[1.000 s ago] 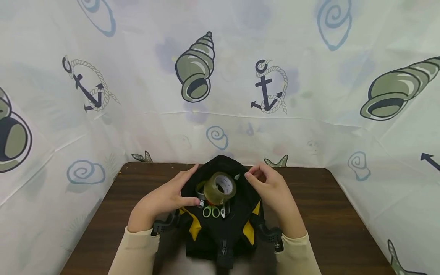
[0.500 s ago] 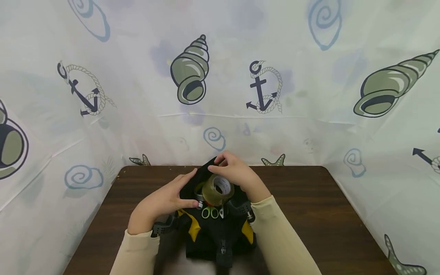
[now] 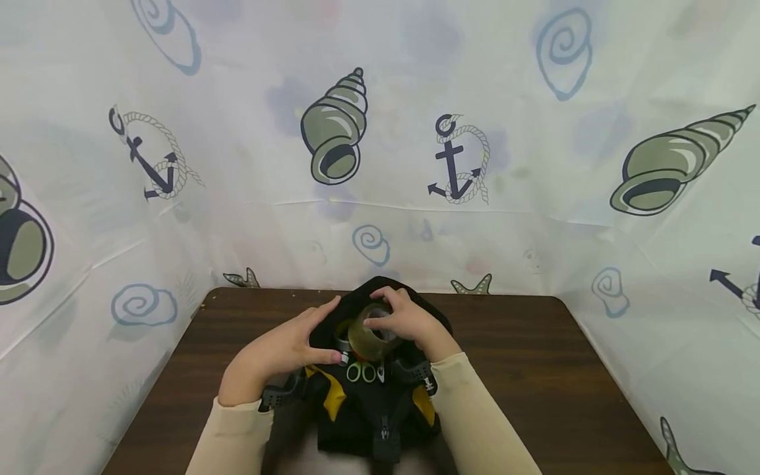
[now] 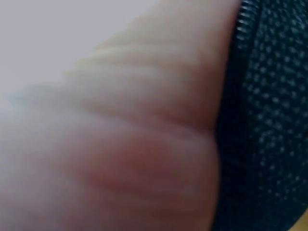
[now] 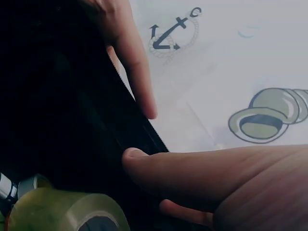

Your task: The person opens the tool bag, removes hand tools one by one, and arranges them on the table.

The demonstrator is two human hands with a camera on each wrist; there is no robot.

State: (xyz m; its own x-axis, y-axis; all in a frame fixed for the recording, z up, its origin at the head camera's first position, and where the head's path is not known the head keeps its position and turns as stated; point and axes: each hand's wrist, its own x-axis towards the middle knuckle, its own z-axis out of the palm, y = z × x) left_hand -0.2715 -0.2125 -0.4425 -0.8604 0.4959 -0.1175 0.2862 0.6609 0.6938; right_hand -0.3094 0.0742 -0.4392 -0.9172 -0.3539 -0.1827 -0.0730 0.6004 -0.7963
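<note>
I see that the right hand [image 3: 410,323] has just moved. A second ago it was at the right side of the bag [image 3: 350,432]. Then it went up to the back edge. Now it sits lower, and that edge shows behind it again. The left hand [image 3: 285,346] has stayed at the left side, thumb and pointer straight and spread wide, not clenched.

The right fingers are bent, but I can't tell if they grasp the cloth or nothing. From above, the right thumb covers part of the tape [image 3: 371,346], yet in my right wrist view thumb and tape are apart.

The bag is on the table [image 3: 534,369], between the two arms. Its mouth is wide, with the tape inside and the green scissors [image 3: 361,372] at the front. So I think the work is still at the mouth, and the tape and scissors have stayed in.
</note>
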